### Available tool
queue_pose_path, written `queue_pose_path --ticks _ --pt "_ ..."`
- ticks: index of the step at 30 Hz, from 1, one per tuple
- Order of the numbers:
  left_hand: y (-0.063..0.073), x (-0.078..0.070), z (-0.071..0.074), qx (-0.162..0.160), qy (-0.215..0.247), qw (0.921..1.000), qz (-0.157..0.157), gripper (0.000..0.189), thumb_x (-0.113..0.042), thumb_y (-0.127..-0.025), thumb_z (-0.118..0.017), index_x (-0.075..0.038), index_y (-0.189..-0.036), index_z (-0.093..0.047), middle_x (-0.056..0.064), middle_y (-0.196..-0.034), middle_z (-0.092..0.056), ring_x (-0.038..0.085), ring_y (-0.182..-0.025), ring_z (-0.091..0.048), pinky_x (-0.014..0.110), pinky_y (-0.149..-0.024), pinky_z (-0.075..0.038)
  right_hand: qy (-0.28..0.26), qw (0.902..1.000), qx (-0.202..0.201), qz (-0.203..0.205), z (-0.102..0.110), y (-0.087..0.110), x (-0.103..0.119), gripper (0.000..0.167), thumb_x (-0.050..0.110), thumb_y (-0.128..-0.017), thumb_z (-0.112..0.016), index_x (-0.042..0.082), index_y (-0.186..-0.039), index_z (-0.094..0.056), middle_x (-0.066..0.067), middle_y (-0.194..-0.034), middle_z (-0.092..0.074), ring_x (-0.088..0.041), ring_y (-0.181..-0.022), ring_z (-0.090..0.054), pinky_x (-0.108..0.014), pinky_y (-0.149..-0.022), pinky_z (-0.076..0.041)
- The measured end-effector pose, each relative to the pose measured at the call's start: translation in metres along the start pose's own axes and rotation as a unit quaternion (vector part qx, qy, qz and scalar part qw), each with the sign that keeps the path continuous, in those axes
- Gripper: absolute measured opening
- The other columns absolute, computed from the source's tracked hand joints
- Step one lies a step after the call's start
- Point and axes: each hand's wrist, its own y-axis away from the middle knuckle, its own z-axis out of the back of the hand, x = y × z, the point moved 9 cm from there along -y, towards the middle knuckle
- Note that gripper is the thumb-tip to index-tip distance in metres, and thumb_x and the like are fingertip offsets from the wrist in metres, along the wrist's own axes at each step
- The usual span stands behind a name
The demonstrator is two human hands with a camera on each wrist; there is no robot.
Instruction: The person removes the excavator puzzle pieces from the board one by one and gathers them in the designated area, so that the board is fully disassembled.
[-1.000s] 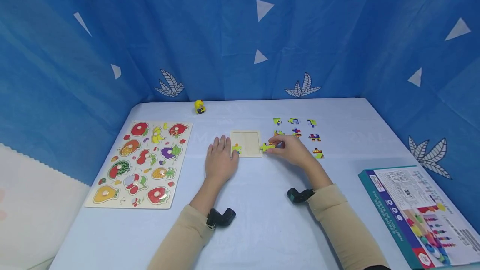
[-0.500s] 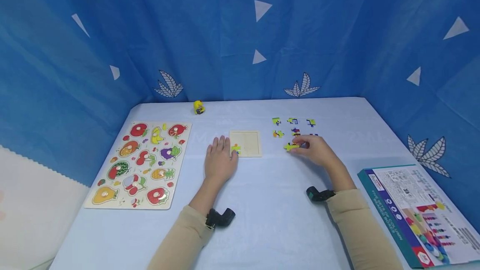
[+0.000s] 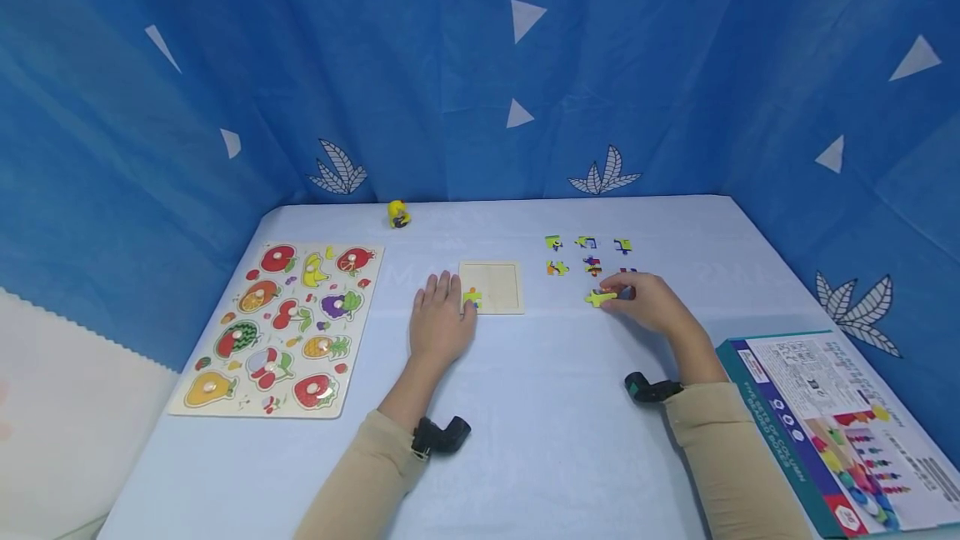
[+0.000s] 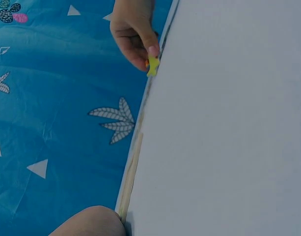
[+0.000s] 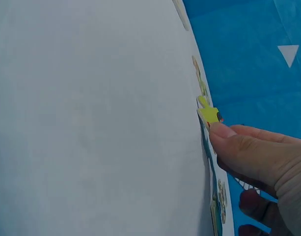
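Note:
My right hand (image 3: 647,302) pinches a yellow-green jigsaw piece (image 3: 599,297) between thumb and fingertips, right of the wooden puzzle tray. The right wrist view shows the same jigsaw piece (image 5: 209,114) at the tips of thumb and finger. My left hand (image 3: 441,317) lies flat, fingers straight, at the left edge of the shallow square wooden tray (image 3: 520,288). In that tray's lower left corner sits one yellow-green jigsaw piece (image 3: 472,297). Several loose jigsaw pieces (image 3: 557,267) lie in rows beyond my right hand, which partly hides some of them.
A fruit peg puzzle board (image 3: 300,398) lies on the left of the white table (image 3: 525,440). At the far edge stands a small yellow toy figure (image 3: 398,214). A teal-edged flat box (image 3: 817,407) occupies the right side. Blue curtains (image 3: 450,65) enclose the back and sides.
My right hand has drawn away from the tray to the right, carrying the pinched jigsaw piece along. The left hand has stayed in place at the tray's edge.

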Motion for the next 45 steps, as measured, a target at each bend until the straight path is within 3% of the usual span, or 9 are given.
queue_pose_path --ticks 6,10,13,17,20,22,31,40,45 --pt "0.000 0.002 -0.001 0.004 0.006 1.0000 0.002 0.062 -0.040 -0.102 -0.038 -0.006 -0.154 -0.034 0.012 -0.163 -0.029 0.030 -0.154 -0.018 0.049 -0.126 -0.013 0.007 1.0000 -0.002 0.003 -0.002 -0.002 -0.001 0.035 0.022 -0.088 -0.076 0.015 -0.122 -0.070 -0.011 -0.121 -0.066 -0.032 -0.118 -0.055 -0.055 -0.104 -0.046" --pt "-0.001 0.002 -0.001 0.006 0.014 0.9999 0.004 0.062 -0.040 -0.103 -0.036 -0.006 -0.154 -0.035 0.012 -0.163 -0.029 0.030 -0.154 -0.017 0.049 -0.126 -0.013 0.017 0.9997 0.014 -0.007 -0.005 -0.003 -0.002 0.036 0.021 -0.089 -0.074 0.014 -0.124 -0.069 -0.017 -0.143 -0.054 -0.040 -0.144 -0.034 -0.063 -0.117 -0.027" --pt "-0.001 0.002 -0.001 0.009 0.020 0.9997 0.007 0.061 -0.041 -0.103 -0.034 -0.007 -0.154 -0.036 0.011 -0.163 -0.028 0.030 -0.155 -0.017 0.049 -0.126 -0.012 0.022 0.9994 0.025 -0.007 -0.005 -0.002 0.000 0.038 0.021 -0.090 -0.073 0.013 -0.127 -0.068 -0.021 -0.153 -0.043 -0.044 -0.149 -0.024 -0.064 -0.118 -0.021" --pt "-0.001 0.002 -0.001 0.011 0.022 0.9997 0.009 0.059 -0.040 -0.103 -0.033 -0.010 -0.154 -0.036 0.009 -0.164 -0.028 0.028 -0.155 -0.016 0.049 -0.127 -0.011 0.030 0.9992 0.012 0.025 -0.003 -0.001 0.010 0.042 0.022 -0.091 -0.072 0.012 -0.131 -0.065 -0.018 -0.134 -0.059 -0.040 -0.135 -0.044 -0.061 -0.113 -0.035" --pt "0.000 0.002 0.000 0.012 0.022 0.9997 0.007 0.057 -0.037 -0.103 -0.033 -0.012 -0.154 -0.037 0.009 -0.164 -0.028 0.028 -0.155 -0.015 0.049 -0.127 -0.011 0.032 0.9973 -0.007 0.065 -0.003 -0.002 0.024 0.042 0.021 -0.092 -0.071 0.011 -0.132 -0.064 -0.013 -0.114 -0.066 -0.032 -0.110 -0.056 -0.051 -0.096 -0.047" --pt "0.000 0.001 -0.001 0.012 0.023 0.9996 0.005 0.056 -0.035 -0.103 -0.033 -0.013 -0.154 -0.037 0.009 -0.164 -0.027 0.028 -0.155 -0.015 0.049 -0.127 -0.011 0.029 0.9960 -0.013 0.083 -0.005 -0.003 0.034 0.041 0.020 -0.092 -0.070 0.012 -0.132 -0.064 -0.010 -0.109 -0.066 -0.027 -0.100 -0.056 -0.045 -0.087 -0.047" --pt "0.000 0.002 -0.001 0.012 0.019 0.9997 -0.001 0.055 -0.033 -0.102 -0.035 -0.014 -0.153 -0.039 0.009 -0.164 -0.028 0.028 -0.155 -0.016 0.049 -0.126 -0.012 0.039 0.9903 0.010 0.133 -0.038 -0.010 0.087 0.039 0.023 -0.091 -0.072 0.016 -0.129 -0.066 -0.005 -0.108 -0.066 -0.025 -0.106 -0.056 -0.047 -0.096 -0.048" --pt "-0.001 0.003 0.001 0.013 0.027 0.9995 0.003 0.054 -0.030 -0.101 -0.035 -0.013 -0.152 -0.040 0.009 -0.164 -0.028 0.029 -0.155 -0.016 0.049 -0.126 -0.012 0.035 0.9819 0.025 0.185 -0.069 -0.018 0.137 0.038 0.028 -0.092 -0.071 0.017 -0.128 -0.066 0.000 -0.103 -0.066 -0.020 -0.100 -0.055 -0.041 -0.093 -0.048" --pt "-0.001 0.002 -0.001 0.036 0.030 0.9989 -0.008 0.059 -0.033 -0.099 -0.039 -0.012 -0.153 -0.038 0.010 -0.164 -0.026 0.030 -0.155 -0.014 0.049 -0.127 -0.010 0.039 0.9764 0.041 0.208 -0.083 -0.021 0.154 0.040 0.031 -0.092 -0.071 0.016 -0.130 -0.065 0.000 -0.104 -0.066 -0.018 -0.097 -0.055 -0.040 -0.091 -0.048"
